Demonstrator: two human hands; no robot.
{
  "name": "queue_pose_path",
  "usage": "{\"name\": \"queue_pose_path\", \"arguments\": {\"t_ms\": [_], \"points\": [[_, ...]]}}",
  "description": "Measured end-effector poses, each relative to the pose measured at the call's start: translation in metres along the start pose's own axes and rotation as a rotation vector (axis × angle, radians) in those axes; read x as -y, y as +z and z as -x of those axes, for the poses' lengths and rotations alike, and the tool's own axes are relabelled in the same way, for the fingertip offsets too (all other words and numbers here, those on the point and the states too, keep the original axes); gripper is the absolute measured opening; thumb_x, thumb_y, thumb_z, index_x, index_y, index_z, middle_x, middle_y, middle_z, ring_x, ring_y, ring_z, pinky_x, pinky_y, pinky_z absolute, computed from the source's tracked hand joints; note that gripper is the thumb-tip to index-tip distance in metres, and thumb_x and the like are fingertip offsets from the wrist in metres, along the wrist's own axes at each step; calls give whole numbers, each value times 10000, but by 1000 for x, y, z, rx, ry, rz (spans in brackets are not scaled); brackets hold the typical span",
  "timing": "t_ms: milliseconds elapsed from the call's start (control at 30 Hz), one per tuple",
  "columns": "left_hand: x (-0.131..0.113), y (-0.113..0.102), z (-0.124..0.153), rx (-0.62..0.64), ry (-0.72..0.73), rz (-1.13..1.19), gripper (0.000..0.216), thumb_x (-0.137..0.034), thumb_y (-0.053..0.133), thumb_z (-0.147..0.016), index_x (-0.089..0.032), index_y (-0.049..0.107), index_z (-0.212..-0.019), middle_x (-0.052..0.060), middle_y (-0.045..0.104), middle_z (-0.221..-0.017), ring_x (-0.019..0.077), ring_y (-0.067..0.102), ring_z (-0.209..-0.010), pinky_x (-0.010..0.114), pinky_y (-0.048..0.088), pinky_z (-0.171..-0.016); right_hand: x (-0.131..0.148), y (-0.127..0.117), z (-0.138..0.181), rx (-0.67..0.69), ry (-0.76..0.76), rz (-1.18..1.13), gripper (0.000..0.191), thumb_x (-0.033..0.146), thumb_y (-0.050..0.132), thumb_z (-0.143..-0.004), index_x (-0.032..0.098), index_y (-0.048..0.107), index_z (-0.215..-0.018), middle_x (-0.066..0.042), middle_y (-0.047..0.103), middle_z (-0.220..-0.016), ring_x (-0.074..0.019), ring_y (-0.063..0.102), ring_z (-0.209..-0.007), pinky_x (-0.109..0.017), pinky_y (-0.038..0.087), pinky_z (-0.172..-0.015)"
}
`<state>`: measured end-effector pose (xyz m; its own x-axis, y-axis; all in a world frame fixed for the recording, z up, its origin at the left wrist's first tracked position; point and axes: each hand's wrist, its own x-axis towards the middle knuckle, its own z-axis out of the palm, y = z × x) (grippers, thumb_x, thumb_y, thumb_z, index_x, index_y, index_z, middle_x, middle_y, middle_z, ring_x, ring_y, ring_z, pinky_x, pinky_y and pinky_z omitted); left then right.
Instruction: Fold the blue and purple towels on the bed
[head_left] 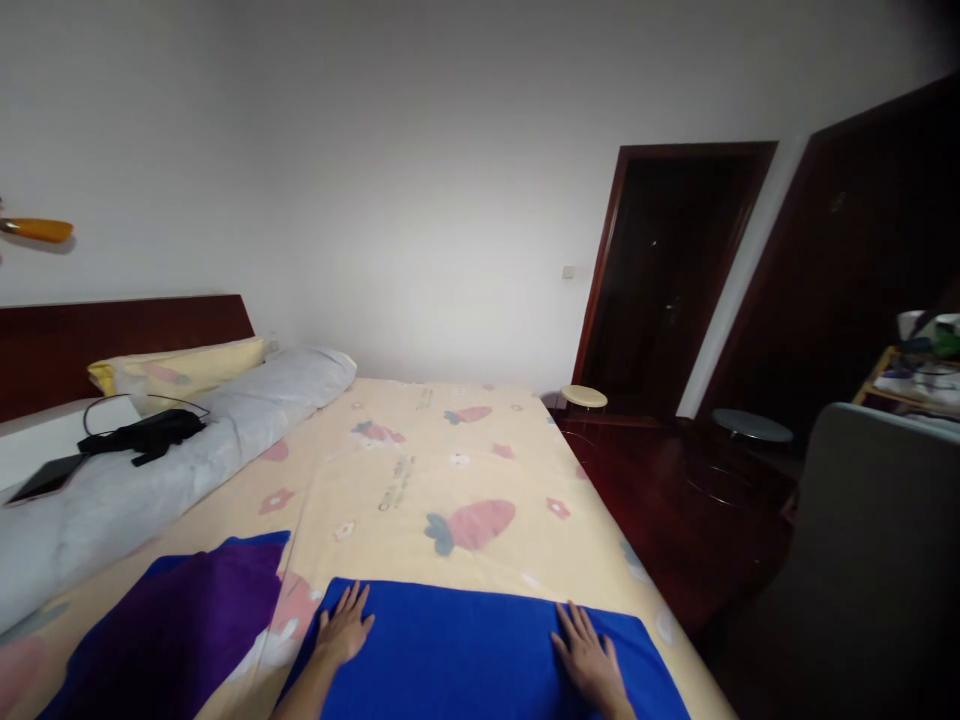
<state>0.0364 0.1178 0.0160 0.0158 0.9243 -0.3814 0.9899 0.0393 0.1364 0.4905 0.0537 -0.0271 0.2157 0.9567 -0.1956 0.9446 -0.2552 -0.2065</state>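
A blue cloth [465,650] lies spread flat on the bed at the bottom of the view, its near part cut off by the frame. My left hand [346,628] rests on its far left corner area, fingers spread. On the right part of the same cloth lies my right hand [587,655], palm down with fingers apart. Neither hand grips anything. Left of the blue cloth, a purple cloth [187,620] with blue showing at its edges lies on the bed.
The bed [420,440] has a cream, carrot-patterned sheet. A rolled grey quilt [255,420] carries a black garment [161,432] and a dark tablet or phone [49,478]. Beyond the bed's right edge stand a cream stool [583,397], a grey stool [751,425] and a dark chair back [877,520].
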Motion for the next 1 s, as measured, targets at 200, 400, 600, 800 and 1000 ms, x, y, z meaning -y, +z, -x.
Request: {"name": "queue_pose_path", "arguments": {"t_ms": [200, 400, 600, 800, 1000], "points": [[50, -1, -3, -25, -72, -61, 634, -390, 216, -922, -223, 142, -1529, 33, 102, -1631, 228, 111, -1500, 624, 182, -1139, -108, -2, -2, 36, 247, 92, 729, 581, 210, -863, 250, 172, -1511, -57, 167, -1616, -255, 143, -1484, -597, 203, -1171], [4, -5, 5, -149, -159, -142, 652, -418, 199, -932, -140, 188, -1521, 96, 103, -1624, 258, 84, -1500, 587, 121, -1173, -95, 1, 5, -168, 354, 104, 740, 533, 254, -886, 117, 228, -1498, -127, 187, -1608, -286, 112, -1485, -576, 171, -1195], [-120, 65, 37, -198, 285, 19, 655, -317, 258, -898, -241, 79, -1523, -27, 49, -1612, 207, 29, -1493, 512, 94, -1217, 77, 34, 44, -254, -246, -98, 599, 507, 224, -945, 252, 295, -1482, -39, 242, -1573, -251, 228, -1460, -547, 236, -1185], [-132, 123, 69, -135, 384, 185, 614, -417, 293, -930, -374, 25, -1481, -109, 84, -1587, 214, 96, -1486, 489, 150, -1234, 135, 59, 86, -82, -374, -165, 533, 418, 312, -935, 322, 324, -1460, -11, 257, -1558, -247, 256, -1441, -505, 296, -1171], [-17, 96, 98, -240, 169, 74, 546, -477, 211, -964, -372, 98, -1488, -107, 122, -1592, 192, 147, -1483, 460, 188, -1218, 21, 59, 109, -185, -207, -110, 594, 603, 330, -888, 374, 353, -1435, 0, 352, -1541, -279, 328, -1416, -537, 322, -1147]]}}
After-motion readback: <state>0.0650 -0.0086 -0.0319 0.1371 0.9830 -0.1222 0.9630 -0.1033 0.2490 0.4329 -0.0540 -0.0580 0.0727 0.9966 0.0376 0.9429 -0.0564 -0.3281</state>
